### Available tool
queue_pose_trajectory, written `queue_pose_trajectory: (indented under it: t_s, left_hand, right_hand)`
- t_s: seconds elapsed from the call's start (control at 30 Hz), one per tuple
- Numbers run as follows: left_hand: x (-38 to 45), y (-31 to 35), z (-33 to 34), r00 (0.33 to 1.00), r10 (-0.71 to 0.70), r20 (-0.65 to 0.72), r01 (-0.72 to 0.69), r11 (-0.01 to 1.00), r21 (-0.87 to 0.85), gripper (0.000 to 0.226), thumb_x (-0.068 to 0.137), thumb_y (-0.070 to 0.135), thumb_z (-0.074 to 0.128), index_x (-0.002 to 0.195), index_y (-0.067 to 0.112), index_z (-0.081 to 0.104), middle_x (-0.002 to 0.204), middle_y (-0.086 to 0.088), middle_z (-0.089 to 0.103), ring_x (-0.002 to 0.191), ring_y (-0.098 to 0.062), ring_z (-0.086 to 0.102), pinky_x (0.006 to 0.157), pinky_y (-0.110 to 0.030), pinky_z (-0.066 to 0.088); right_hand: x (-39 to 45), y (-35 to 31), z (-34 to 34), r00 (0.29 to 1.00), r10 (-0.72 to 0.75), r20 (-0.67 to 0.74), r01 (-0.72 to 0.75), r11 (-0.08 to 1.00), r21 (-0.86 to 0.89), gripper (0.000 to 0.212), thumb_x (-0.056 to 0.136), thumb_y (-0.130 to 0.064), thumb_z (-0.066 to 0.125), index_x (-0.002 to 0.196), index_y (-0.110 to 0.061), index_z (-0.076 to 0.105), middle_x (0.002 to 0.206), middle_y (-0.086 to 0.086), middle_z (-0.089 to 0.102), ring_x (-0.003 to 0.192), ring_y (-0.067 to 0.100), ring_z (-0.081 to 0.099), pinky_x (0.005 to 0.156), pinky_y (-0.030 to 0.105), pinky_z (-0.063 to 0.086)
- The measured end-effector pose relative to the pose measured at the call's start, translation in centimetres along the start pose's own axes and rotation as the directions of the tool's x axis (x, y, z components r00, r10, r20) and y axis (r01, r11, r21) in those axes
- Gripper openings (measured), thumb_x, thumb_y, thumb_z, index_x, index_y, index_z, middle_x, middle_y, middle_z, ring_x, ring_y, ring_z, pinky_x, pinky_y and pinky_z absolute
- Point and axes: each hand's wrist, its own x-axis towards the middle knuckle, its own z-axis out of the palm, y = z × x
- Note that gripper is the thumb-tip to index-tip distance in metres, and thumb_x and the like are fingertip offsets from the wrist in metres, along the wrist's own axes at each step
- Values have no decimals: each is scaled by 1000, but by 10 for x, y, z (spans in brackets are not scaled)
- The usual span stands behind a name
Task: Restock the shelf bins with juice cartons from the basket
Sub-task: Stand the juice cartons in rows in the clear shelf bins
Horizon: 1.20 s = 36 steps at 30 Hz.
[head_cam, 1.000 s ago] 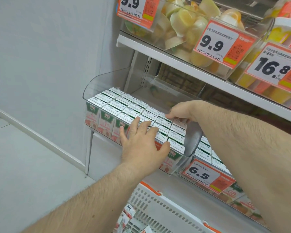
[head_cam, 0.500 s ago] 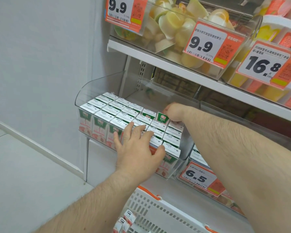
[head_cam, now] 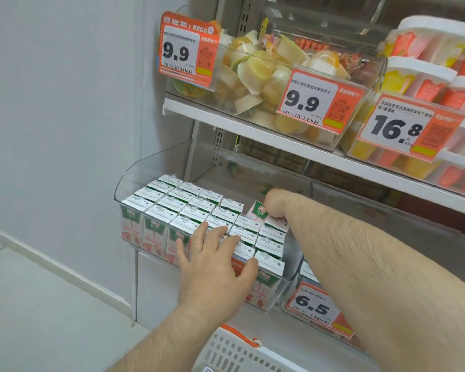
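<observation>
Clear bin (head_cam: 145, 167): white-green cartons (head_cam: 172, 208). L hand (head_cam: 215, 267) flat on them; R hand (head_cam: 275, 202) grips tilted carton (head_cam: 258, 212).

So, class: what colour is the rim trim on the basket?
Orange, on the white basket; seen in the head view.

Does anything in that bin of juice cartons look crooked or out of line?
Yes. One carton at the back of the clear bin sticks up tilted, showing its green face, while the rest sit flat in rows. The right hand is on it; the left hand rests on the front cartons.
</observation>
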Motion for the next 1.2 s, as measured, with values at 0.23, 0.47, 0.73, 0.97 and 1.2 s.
queue_pose_trajectory:
  t_s: [0.23,0.47,0.73,0.97,1.2]
  left_hand:
    - [1,0,2,1000,-5,-9,5,1000,-16,49,90,57,41,136,39,46,152,17,26,145,-6,-6,119,-52,-7]
    - [2,0,2,1000,-2,2,2,999,-35,49,91,55,43,136,36,47,152,14,27,145,-8,-7,118,-53,-10]
    - [3,-1,3,1000,1,19,0,999,-51,51,91,54,43,137,34,47,153,11,27,145,-9,-10,118,-53,-12]
    - [9,2,-9,990,-103,-100,99,994,-42,67,73,63,36,134,38,46,153,14,22,142,-12,2,114,-54,10]
    - [25,-22,-8,978,-203,-46,200,977,-75,83,84,59,50,152,33,11,156,10,-25,140,-18,-37,116,-62,-2]
  right_hand:
    - [6,3,10,985,90,150,-124,963,240,25,101,-16,46,111,0,61,96,11,70,82,25,68,89,42,55]
    - [2,3,8,942,106,319,-223,907,357,37,99,-33,50,120,-5,64,105,13,74,94,29,72,90,45,55]
    - [8,-13,10,933,192,306,-258,946,194,98,67,-98,17,132,-32,48,127,13,63,100,34,67,88,53,52]
    - [23,-14,2,884,158,440,-236,963,128,108,67,-98,11,120,-18,62,111,7,68,109,29,60,106,51,36]
    - [41,-69,29,961,-33,275,-59,946,319,113,64,-100,22,156,-35,20,164,-5,17,151,25,12,118,57,9]
